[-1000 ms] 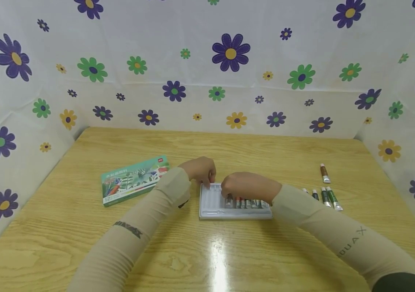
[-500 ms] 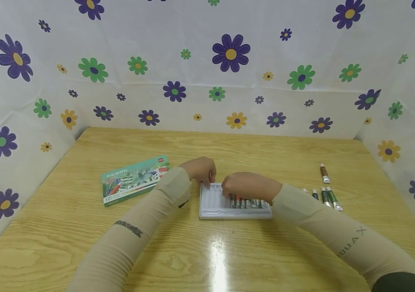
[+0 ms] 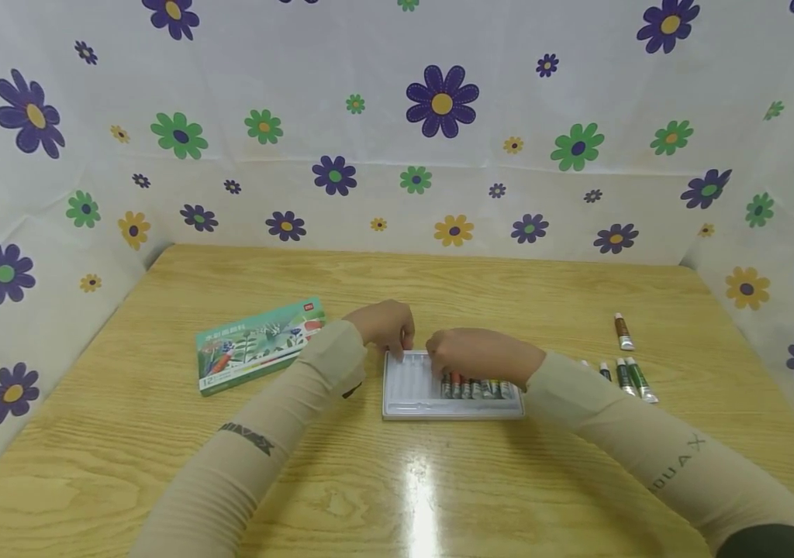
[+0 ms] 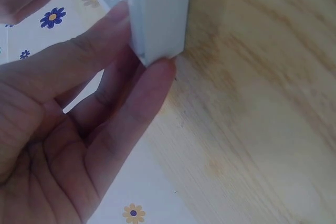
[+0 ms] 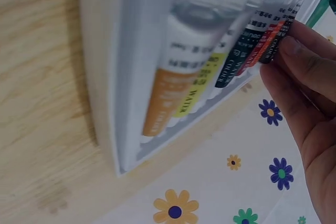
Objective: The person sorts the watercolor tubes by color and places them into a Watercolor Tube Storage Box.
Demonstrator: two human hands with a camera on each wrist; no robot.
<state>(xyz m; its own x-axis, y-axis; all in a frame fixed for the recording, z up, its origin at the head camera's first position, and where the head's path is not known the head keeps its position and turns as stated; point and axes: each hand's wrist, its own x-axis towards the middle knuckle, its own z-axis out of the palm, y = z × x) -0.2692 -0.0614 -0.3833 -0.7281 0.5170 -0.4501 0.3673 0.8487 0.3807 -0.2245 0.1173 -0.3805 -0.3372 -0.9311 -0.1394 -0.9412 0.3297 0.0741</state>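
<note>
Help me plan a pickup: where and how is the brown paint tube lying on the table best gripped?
Probably pinch the brown paint tube across its coloured middle, coming from above and closing on its long sides. It lies flat, slim and lengthwise, its white cap at the far end, apart from the green tube lying nearer.

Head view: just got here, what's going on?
A person is handling paint tubes in a white tray. The left hand holds the tray's far edge near its left corner. The right hand pinches a dark tube beside the row of tubes filling the tray's right part; bare slots show to its left. Loose on the table to the right lie a brown tube, a green tube and others. A teal box lies to the left.
</note>
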